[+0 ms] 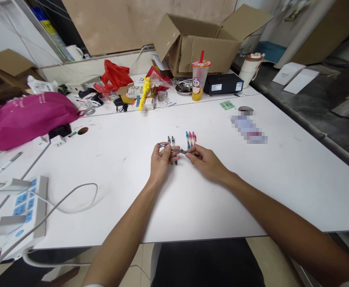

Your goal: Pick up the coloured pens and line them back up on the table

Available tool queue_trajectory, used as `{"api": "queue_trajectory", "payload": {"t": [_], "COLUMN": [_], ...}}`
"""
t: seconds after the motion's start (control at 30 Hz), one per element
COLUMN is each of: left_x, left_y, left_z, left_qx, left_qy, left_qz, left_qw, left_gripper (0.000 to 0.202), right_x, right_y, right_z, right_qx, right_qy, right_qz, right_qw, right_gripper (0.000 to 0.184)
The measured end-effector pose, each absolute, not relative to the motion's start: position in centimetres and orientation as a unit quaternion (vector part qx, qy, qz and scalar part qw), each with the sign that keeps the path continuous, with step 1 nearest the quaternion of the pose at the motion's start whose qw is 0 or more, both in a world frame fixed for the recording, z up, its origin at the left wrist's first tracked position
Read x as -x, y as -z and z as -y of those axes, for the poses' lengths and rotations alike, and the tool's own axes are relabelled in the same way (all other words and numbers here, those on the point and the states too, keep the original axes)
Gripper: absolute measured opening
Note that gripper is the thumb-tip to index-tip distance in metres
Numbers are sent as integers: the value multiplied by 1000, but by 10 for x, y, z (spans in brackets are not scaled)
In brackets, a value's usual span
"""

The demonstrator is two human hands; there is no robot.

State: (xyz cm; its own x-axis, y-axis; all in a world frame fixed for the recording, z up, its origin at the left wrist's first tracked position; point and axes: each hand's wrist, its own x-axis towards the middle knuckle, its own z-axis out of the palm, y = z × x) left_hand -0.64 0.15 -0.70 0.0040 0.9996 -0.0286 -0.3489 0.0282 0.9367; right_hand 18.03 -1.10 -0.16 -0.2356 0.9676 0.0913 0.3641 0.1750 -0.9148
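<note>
A dark pen (pixel 177 150) is held level between my two hands over the white table. My left hand (pixel 161 159) grips its left part, with the thumb on top. The fingers of my right hand (pixel 203 159) pinch its other end. Two black-and-clear pens (pixel 173 140) lie side by side just beyond and partly under my left hand. Past my right hand lie a blue pen (pixel 188 137) and two pink-red pens (pixel 194 136), their lower parts hidden by the hand.
A white power strip (pixel 41 211) with plugs and looping cables occupies the left. A magenta bag (pixel 34 119) rests at the back left. Along the back stand a drink cup (pixel 199 81), a black box (pixel 224 84) and a cardboard box (pixel 204 52). A tape roll (pixel 246 109) lies right.
</note>
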Motion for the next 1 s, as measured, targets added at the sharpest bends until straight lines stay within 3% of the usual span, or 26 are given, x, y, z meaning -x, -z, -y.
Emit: {"api": "queue_trajectory", "payload": {"t": [0.07, 0.23, 0.47, 0.63, 0.9, 1.0], "left_x": [7, 8, 12, 11, 13, 11], "left_y": [7, 9, 11, 10, 11, 10], "left_z": [-2, -3, -4, -3, -4, -3], "left_qx": [-402, -412, -440, -427, -450, -439], "left_qy": [-571, -570, -566, -579, -568, -570], "left_qz": [-405, -401, -365, -372, -380, -395], "left_qw": [590, 588, 594, 587, 576, 572], "left_gripper": [35, 36, 40, 38, 40, 51], "right_x": [-180, -180, -181, -178, -175, -175], "right_y": [1, 2, 2, -3, -1, 0], "right_z": [11, 11, 11, 15, 19, 18], "right_qx": [495, 489, 461, 454, 445, 436], "right_qy": [-419, -419, -520, -490, -502, -508], "right_qz": [674, 666, 642, 660, 684, 688], "right_qw": [354, 378, 324, 344, 287, 280], "right_gripper": [39, 27, 44, 34, 42, 44]}}
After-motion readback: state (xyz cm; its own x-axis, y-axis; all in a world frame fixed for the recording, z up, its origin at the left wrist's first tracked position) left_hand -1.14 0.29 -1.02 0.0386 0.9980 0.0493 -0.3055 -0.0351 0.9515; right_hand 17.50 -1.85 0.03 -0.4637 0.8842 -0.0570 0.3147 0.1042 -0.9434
